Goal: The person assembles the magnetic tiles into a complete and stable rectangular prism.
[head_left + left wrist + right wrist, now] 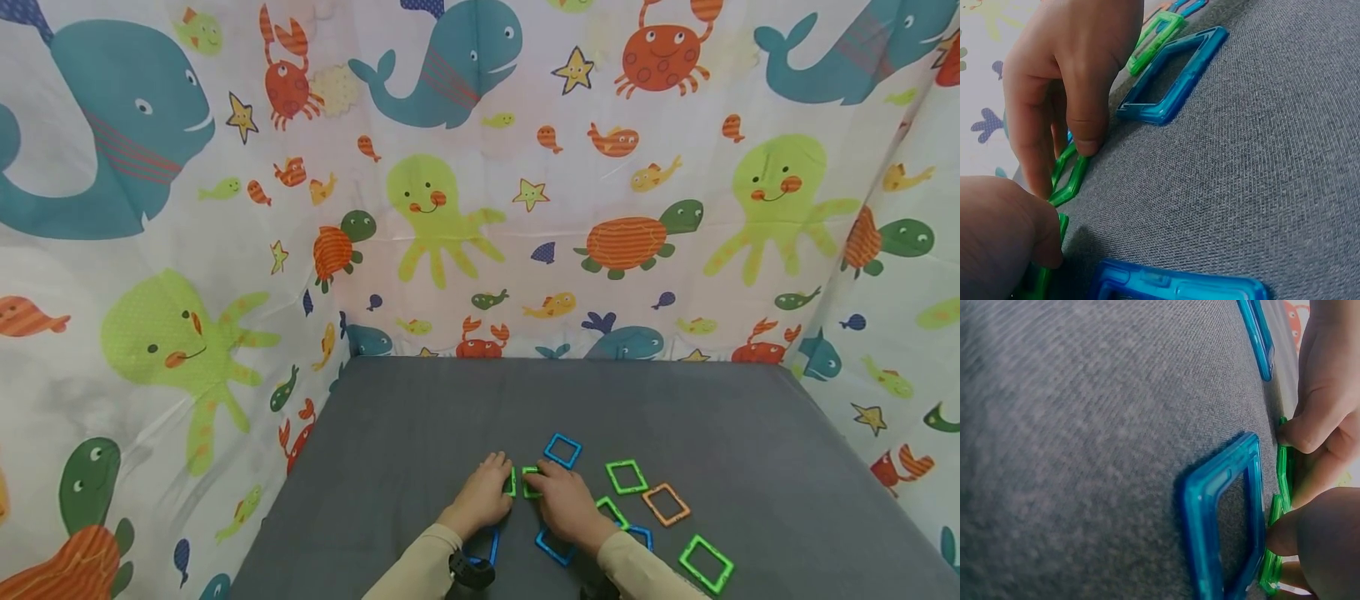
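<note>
Two green square magnetic tile frames lie side by side on the grey cloth, a narrow gap between them in the head view. My left hand point(483, 493) pinches the left green tile point(512, 482), its fingers covering most of that frame. On the other side my right hand point(568, 500) holds the right green tile point(1077, 180) between thumb and fingers. Close below the left hand lies a blue tile point(494, 546), partly hidden by the wrist. Another blue tile point(1196, 506) rests flat just below the right hand.
Beyond the right hand lies a blue tile point(556, 436). To the right are a green tile point(641, 474), an orange tile point(678, 497) and, nearer, another green tile point(716, 552). A green tile point(613, 510) overlaps a blue one point(649, 540) beside the right forearm. Patterned curtains surround the grey surface point(420, 408).
</note>
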`<control>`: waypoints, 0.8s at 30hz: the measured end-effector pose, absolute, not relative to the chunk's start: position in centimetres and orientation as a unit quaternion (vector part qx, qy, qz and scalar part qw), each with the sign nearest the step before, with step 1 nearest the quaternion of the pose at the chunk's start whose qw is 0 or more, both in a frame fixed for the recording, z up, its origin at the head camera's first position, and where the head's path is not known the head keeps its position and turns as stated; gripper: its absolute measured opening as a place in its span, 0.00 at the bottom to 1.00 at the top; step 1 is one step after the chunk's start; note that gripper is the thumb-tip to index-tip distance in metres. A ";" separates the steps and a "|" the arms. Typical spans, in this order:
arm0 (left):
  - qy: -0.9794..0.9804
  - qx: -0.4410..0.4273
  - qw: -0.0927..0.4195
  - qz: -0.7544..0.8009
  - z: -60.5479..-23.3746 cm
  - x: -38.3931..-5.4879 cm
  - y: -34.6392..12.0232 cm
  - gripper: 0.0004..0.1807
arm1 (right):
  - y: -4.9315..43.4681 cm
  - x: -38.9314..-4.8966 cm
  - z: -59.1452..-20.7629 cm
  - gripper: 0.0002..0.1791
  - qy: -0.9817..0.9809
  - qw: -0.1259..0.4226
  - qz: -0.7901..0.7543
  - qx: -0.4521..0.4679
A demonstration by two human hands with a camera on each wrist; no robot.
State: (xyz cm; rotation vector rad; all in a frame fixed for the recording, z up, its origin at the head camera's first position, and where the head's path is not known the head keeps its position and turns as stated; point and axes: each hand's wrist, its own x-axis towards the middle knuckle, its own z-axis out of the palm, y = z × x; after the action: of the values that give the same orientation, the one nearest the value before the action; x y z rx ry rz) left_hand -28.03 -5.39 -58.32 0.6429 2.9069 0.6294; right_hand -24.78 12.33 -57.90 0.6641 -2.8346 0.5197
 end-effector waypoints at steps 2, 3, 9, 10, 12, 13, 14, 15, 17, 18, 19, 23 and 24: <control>0.953 0.212 0.050 0.210 -58.4 -28.0 -5.5 0.31 | 12.3 -24.8 -58.0 0.17 -0.955 0.089 0.178 0.219; 0.953 0.212 0.052 0.211 -58.5 -28.1 -5.5 0.31 | 12.3 -24.8 -58.0 0.17 -0.955 0.089 0.179 0.217; 0.950 0.222 0.046 0.214 -58.7 -27.9 -5.9 0.31 | 12.5 -24.8 -58.4 0.17 -0.954 0.103 0.180 0.218; 0.949 0.225 0.044 0.215 -58.6 -27.8 -5.9 0.31 | 12.5 -24.9 -58.5 0.17 -0.953 0.106 0.179 0.219; 0.949 0.227 0.042 0.214 -58.6 -27.8 -5.9 0.31 | 12.5 -24.9 -58.5 0.17 -0.953 0.110 0.177 0.222; 0.949 0.228 0.042 0.214 -58.5 -27.8 -5.9 0.31 | 12.5 -24.9 -58.5 0.18 -0.952 0.112 0.175 0.224; 0.949 0.228 0.041 0.213 -58.5 -27.8 -5.9 0.31 | 12.5 -24.9 -58.4 0.18 -0.952 0.113 0.174 0.225; 0.950 0.229 0.040 0.210 -58.5 -27.8 -5.9 0.31 | 12.5 -24.9 -58.4 0.18 -0.952 0.116 0.173 0.226; 0.950 0.231 0.036 0.206 -58.5 -27.8 -5.8 0.31 | 12.5 -24.9 -58.4 0.18 -0.951 0.119 0.170 0.228; 0.950 0.234 0.033 0.202 -58.5 -27.8 -5.8 0.31 | 12.4 -24.9 -58.3 0.18 -0.951 0.122 0.169 0.230; 0.951 0.235 0.032 0.198 -58.5 -27.8 -5.8 0.30 | 12.4 -24.8 -58.3 0.17 -0.950 0.124 0.167 0.231; 0.952 0.240 0.028 0.189 -58.6 -27.8 -5.7 0.30 | 12.2 -24.7 -58.1 0.16 -0.949 0.128 0.164 0.236; 0.952 0.239 0.028 0.188 -58.7 -27.8 -5.7 0.30 | 12.1 -24.7 -58.1 0.16 -0.950 0.126 0.163 0.235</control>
State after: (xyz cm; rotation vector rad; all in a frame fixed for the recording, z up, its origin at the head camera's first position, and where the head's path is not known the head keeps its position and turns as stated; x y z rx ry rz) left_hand -27.80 -5.66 -58.69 0.7389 2.9384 0.5799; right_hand -24.67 12.13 -58.11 0.6847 -2.7658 0.4761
